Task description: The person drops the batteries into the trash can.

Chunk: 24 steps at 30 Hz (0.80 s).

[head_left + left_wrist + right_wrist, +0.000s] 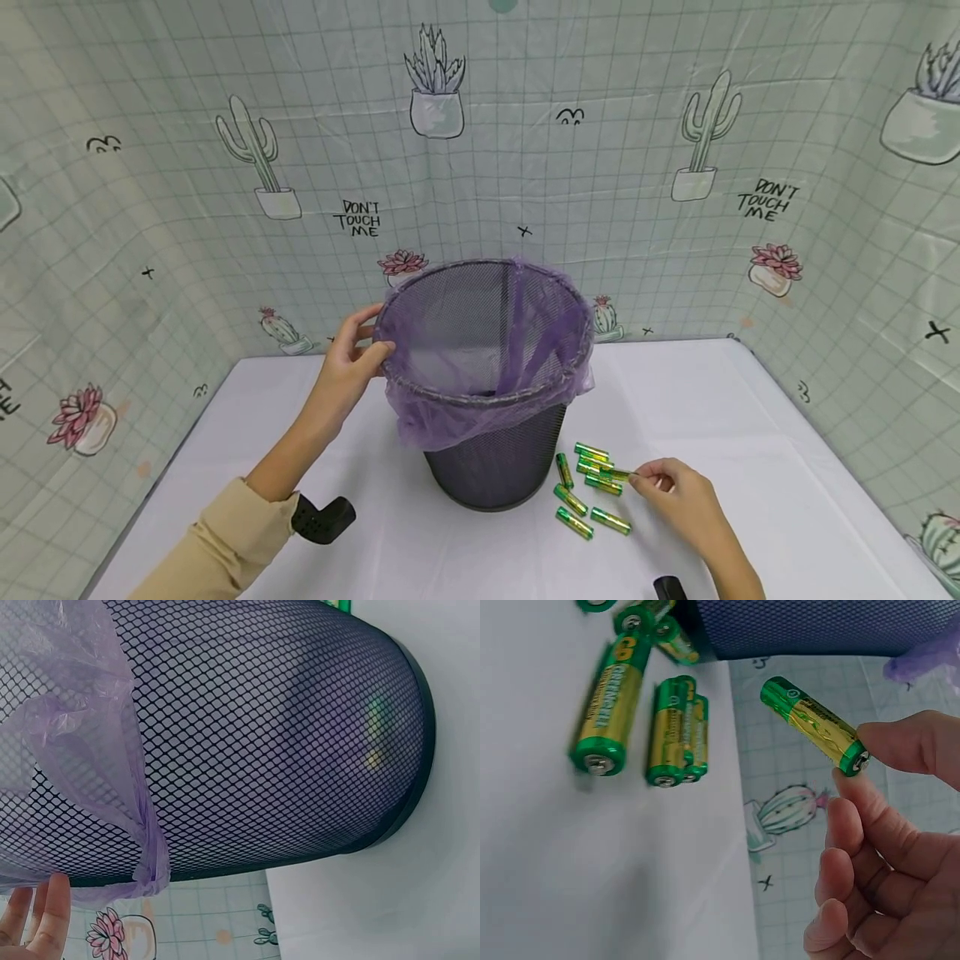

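Observation:
A black mesh wastebasket (498, 467) stands upright, lined with a thin purple plastic bag (457, 421) folded over its rim. My left hand (354, 343) grips that rim at the left, thumb over the edge and fingers outside. Between thumb and index finger, my right hand (678, 498) pinches a green and gold battery (814, 724) near one end, raised above the table in the right wrist view. Several similar batteries (573, 523) lie loose to the right of the basket. Through the mesh, a blurred green and yellow shape (376, 727) shows near the basket's bottom.
A white cloth (675, 392) covers the table. Behind and at both sides hangs a grid-patterned curtain (480, 192) with cactus drawings. A black wrist-worn device (324, 518) sits by my left sleeve, and another dark one (669, 587) is below the right hand.

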{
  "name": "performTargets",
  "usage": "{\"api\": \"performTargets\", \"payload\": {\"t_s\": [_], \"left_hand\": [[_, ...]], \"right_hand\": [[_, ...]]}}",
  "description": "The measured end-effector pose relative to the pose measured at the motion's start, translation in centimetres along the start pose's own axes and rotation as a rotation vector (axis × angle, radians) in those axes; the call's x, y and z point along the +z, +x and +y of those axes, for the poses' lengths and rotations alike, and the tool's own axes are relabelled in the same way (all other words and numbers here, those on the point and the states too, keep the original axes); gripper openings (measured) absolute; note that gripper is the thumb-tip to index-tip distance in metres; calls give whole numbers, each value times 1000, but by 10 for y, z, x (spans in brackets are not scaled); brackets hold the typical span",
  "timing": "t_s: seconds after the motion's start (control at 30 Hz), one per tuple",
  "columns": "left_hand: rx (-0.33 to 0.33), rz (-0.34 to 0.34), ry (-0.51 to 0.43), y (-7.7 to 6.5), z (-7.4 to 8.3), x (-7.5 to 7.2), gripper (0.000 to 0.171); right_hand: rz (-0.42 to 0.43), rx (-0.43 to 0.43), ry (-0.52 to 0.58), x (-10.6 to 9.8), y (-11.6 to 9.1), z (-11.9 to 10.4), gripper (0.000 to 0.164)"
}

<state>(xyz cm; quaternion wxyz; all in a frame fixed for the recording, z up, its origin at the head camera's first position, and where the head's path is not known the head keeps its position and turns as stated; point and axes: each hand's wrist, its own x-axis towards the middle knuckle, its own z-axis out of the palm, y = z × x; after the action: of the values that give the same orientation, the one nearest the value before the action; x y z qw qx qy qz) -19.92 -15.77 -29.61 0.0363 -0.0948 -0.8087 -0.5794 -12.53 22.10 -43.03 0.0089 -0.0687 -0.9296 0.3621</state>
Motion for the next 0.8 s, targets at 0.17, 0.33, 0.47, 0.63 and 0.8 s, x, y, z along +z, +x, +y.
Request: {"api": "performTargets", "payload": {"t_s": [0.17,0.33,0.47,0.63,0.8], "left_hand": [[-2,-2,-11,0,-1,0,55],[-5,-2,-5,0,-1,0,55],[-10,3,-5,0,-1,1,55],[-14,5,-6,0,-1,1,55],[-13,7,-7,1,-1,1,55]], "right_hand": [[104,-67,10,-13,-1,-16,27],[209,-159,22,-25,-2,-31,22],[278,-252,47,-34,-4,-45,16],[332,-353,101,-45,-5,-64,9],[387,-452,135,-57,-7,-84,3]]}}
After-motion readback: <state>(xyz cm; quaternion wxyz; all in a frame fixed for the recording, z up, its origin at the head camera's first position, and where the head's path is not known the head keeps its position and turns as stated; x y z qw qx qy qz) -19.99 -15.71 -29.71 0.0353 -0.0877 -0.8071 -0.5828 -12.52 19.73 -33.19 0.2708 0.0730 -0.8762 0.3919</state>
